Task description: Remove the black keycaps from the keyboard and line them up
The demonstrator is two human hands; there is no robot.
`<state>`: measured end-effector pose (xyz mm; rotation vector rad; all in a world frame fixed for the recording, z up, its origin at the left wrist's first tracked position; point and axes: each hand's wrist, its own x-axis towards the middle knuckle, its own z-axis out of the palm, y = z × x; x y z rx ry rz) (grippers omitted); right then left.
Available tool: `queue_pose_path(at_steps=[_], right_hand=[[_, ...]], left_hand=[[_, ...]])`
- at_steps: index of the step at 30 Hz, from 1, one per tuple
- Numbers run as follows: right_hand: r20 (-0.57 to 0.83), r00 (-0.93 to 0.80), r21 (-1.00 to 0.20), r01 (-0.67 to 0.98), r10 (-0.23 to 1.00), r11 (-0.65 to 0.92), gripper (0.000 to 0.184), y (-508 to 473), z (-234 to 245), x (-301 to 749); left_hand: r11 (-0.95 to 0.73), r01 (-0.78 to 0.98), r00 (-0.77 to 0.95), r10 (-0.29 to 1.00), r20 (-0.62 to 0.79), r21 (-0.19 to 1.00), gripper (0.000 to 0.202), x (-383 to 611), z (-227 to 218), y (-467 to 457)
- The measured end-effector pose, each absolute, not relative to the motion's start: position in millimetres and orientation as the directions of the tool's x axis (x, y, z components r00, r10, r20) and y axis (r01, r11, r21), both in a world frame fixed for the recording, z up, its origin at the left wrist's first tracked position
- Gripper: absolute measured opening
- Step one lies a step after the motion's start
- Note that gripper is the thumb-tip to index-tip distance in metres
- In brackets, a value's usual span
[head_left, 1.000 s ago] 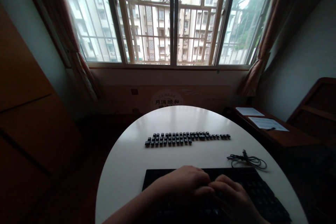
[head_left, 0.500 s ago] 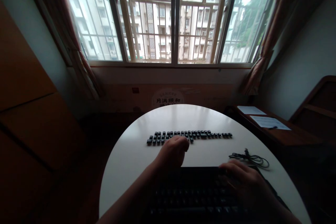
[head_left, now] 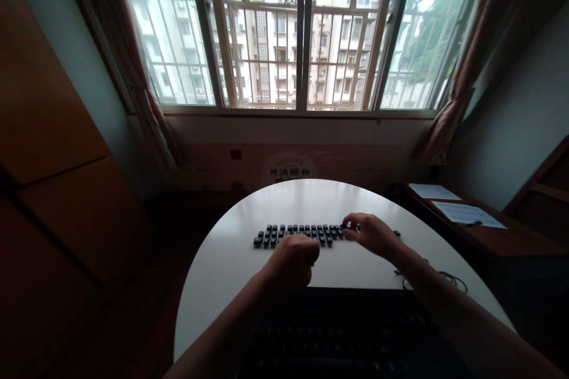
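Note:
Loose black keycaps (head_left: 313, 228) stand in rows across the white round table. My right hand (head_left: 370, 232) reaches to the right part of these rows, thumb and fingertips closed around one keycap (head_left: 344, 227) at the back. My left hand (head_left: 294, 259) is curled into a loose fist just in front of the rows; whatever it may hold is hidden. Below both hands lies a dark keyboard (head_left: 329, 331), its details lost in shadow. My left hand hovers near its far edge and hides part of the front keycaps.
A coiled black cable (head_left: 453, 279) lies at the table's right side, partly behind my right forearm. On a low wooden side table (head_left: 480, 237) to the right are paper sheets (head_left: 466, 213) and a pen (head_left: 473, 224). A barred window (head_left: 302, 41) is ahead.
My right hand has moved forward from above the keyboard to the keycap rows and closed on a keycap. My left hand stays nearly in place. The view has shifted slightly.

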<state>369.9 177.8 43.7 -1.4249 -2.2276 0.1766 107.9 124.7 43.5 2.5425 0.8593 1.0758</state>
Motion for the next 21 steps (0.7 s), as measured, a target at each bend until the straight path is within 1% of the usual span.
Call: queue_pose_path(at_steps=[2,4,6,8,12,21], right_hand=[[0.285,-0.334,-0.361,0.831,0.898,0.424,0.016,178.9,25.0,365.6],[0.249,-0.343,-0.356,0.837,0.906,0.415,0.016,176.4,10.4,363.0],[0.217,-0.365,-0.353,0.835,0.905,0.422,0.017,174.3,1.7,361.9],[0.191,-0.381,-0.355,0.833,0.905,0.425,0.019,174.5,-2.5,362.0],[0.171,-0.37,-0.358,0.84,0.913,0.407,0.021,180.1,-7.2,364.5],[0.181,-0.343,-0.378,0.841,0.922,0.387,0.026,181.6,-11.8,367.7]], left_hand=[[-0.775,0.472,0.551,0.632,0.546,0.421,0.025,107.6,40.0,127.9],[-0.761,0.524,0.551,0.645,0.529,0.382,0.025,107.1,35.8,132.5],[-0.758,0.56,0.565,0.645,0.514,0.336,0.024,106.8,32.0,136.8],[-0.757,0.572,0.585,0.647,0.489,0.317,0.025,106.9,29.8,139.0],[-0.744,0.562,0.605,0.668,0.434,0.361,0.022,107.8,31.1,136.5],[-0.741,0.545,0.618,0.671,0.409,0.393,0.019,106.2,34.2,134.5]])
